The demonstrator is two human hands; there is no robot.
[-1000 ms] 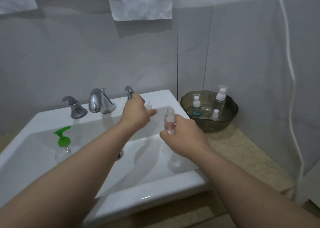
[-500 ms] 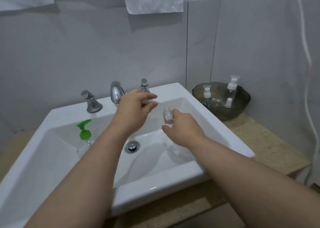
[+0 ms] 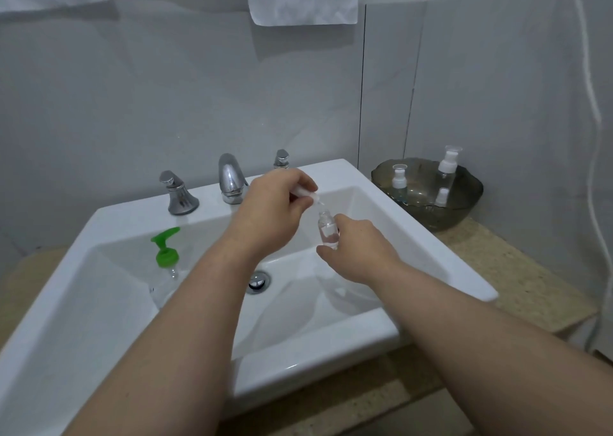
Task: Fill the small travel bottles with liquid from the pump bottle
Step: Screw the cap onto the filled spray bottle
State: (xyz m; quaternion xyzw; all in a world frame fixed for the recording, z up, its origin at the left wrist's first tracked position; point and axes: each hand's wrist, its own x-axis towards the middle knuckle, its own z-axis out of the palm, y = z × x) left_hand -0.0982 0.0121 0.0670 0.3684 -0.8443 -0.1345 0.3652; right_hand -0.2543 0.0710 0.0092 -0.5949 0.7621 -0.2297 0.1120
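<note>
My right hand (image 3: 360, 251) grips a small clear travel bottle (image 3: 326, 230) upright over the white sink (image 3: 428, 246); clear liquid shows in its lower part. My left hand (image 3: 272, 210) pinches the bottle's small white pump cap (image 3: 306, 194), its thin tube pointing down at the bottle's open neck. The clear pump bottle with a green pump head (image 3: 165, 248) stands inside the basin at the left, partly hidden by my left forearm.
A smoky glass bowl (image 3: 464, 203) on the stone counter at the right holds three small bottles with white caps. A chrome faucet (image 3: 230, 178) and two handles stand behind the basin. The drain (image 3: 258, 281) lies mid-basin. A white cord hangs at the right wall.
The view has shifted so the sink sits further right. My left hand has brought the white cap down and right, close above the neck of the bottle in my right hand.
</note>
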